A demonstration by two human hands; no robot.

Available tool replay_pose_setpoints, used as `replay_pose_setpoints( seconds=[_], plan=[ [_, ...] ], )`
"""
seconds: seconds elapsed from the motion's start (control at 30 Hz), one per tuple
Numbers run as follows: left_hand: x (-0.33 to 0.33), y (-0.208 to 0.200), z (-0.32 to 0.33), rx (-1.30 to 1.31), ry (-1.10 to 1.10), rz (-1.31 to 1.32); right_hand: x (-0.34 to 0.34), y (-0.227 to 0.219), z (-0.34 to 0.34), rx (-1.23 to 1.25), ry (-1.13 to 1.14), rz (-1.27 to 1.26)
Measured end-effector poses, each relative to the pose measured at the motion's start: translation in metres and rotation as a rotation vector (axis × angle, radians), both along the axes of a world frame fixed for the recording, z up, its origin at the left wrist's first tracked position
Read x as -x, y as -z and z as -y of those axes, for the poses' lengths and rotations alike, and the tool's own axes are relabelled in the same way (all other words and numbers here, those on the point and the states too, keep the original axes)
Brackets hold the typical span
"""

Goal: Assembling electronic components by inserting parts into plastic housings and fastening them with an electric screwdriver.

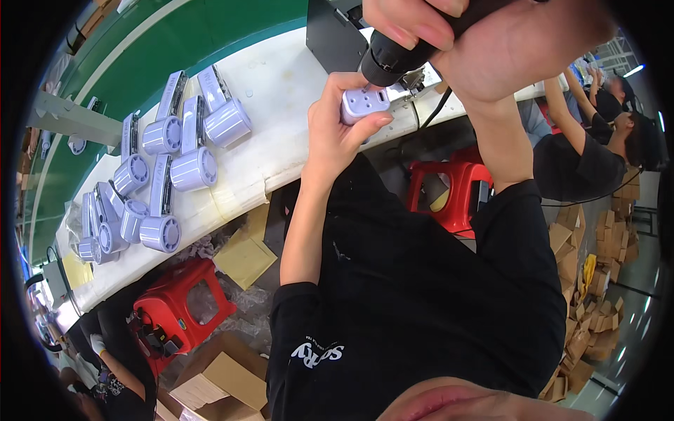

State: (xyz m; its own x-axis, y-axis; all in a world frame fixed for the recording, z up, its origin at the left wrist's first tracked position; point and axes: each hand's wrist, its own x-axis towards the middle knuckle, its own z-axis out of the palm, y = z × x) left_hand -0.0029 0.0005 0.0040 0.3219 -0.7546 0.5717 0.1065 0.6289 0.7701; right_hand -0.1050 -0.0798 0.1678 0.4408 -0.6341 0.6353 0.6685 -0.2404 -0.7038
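Left hand (335,133) round one lilac part (365,103), right hand (491,42) round one black driver (400,52)

My left hand (337,130) holds a small fan part (365,103) at the edge of the worktable (281,70), and my right hand (491,42) holds a power screwdriver (400,52) just above it. To the left on the table lie many handheld fans (168,168) (in a loose group). Under the table stand two plastic stools (184,309), with cardboard boxes (217,379) near the left one.
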Motion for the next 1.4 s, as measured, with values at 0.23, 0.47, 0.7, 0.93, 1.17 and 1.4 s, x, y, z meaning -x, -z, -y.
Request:
replay_pose_setpoints(
  seconds=[0.23, 0.47, 0.7, 0.93, 1.17, 1.4],
  plan=[
    [0.003, 0.002, 0.002, 0.012, -0.003, -0.021, 0.0, 0.006, 0.003, 0.007, -0.013, -0.032],
    [0.003, 0.002, 0.002, 0.001, -0.008, -0.034, -0.002, 0.007, 0.006, 0.032, -0.01, -0.083],
    [0.003, 0.002, 0.002, -0.016, -0.05, -0.045, -0.004, 0.01, 0.007, 0.141, 0.035, -0.295],
    [0.003, 0.003, 0.004, 0.002, -0.046, -0.067, -0.008, 0.011, 0.005, 0.208, 0.047, -0.403],
    [0.003, 0.002, 0.004, -0.016, -0.052, -0.072, -0.008, 0.008, 0.005, 0.207, 0.04, -0.413],
    [0.001, 0.004, 0.003, -0.029, -0.049, 0.017, 0.011, -0.007, 0.012, 0.036, -0.02, -0.075]
  ],
)
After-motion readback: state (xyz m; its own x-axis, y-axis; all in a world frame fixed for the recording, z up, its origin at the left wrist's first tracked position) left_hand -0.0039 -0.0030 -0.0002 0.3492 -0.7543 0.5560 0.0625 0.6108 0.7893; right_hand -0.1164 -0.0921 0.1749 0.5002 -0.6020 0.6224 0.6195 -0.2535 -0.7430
